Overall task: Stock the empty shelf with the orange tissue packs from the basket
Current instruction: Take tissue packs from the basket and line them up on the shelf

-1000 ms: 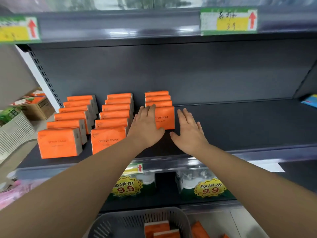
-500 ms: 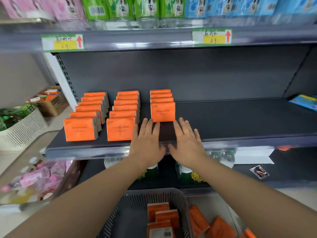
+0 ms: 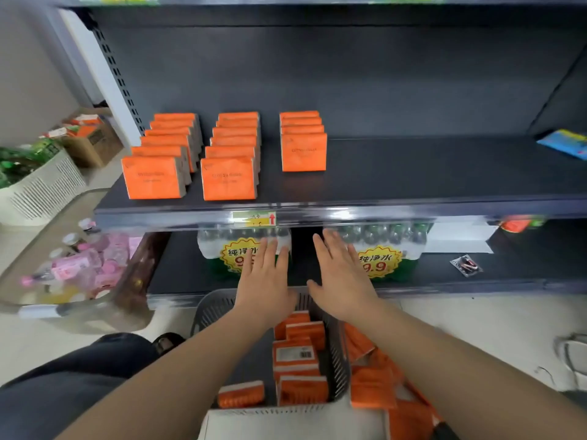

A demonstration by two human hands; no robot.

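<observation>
**Bright, flat light; bent, blurred edges**

Bright, even light fills the scene with only faint shadows under the orange packs (image 3: 304, 152). Pale glare streaks run along the front rail (image 3: 365, 213) of the dark shelf (image 3: 428, 173). The wide lens bows the upright (image 3: 117, 81) and stretches the corners. Motion blur smears the price tag (image 3: 254, 218), the pink bottles (image 3: 85, 268) at lower left and the basket (image 3: 212, 308).

Over the basket (image 3: 210, 308) hover left hand (image 3: 265, 282) and right hand (image 3: 343, 281) — fingers (image 3: 269, 253) straight.
</observation>
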